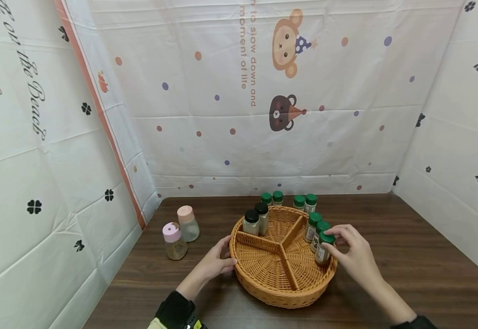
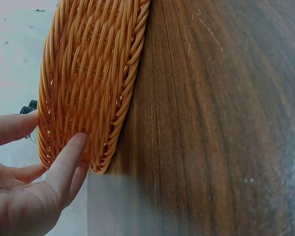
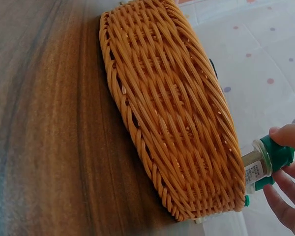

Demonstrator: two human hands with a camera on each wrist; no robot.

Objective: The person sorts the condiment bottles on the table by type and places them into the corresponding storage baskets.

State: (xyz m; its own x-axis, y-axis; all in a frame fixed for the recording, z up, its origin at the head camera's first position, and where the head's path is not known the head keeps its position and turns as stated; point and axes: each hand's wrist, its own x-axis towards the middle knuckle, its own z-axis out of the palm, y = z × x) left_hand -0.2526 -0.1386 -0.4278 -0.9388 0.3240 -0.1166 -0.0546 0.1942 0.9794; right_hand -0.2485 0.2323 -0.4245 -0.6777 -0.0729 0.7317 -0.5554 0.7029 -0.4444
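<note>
Dark left cuff (image 1: 175, 309) nearest, head view; left hand (image 1: 212, 264) spread against wicker basket (image 1: 284, 298) on worktop (image 1: 391, 228); right hand (image 1: 358, 258) pinches green-capped jar (image 1: 323, 256), right compartment. Left wrist: fingers (image 2: 66, 164) touch basket's outer wall. Right wrist: jar's lid held above rim.
</note>
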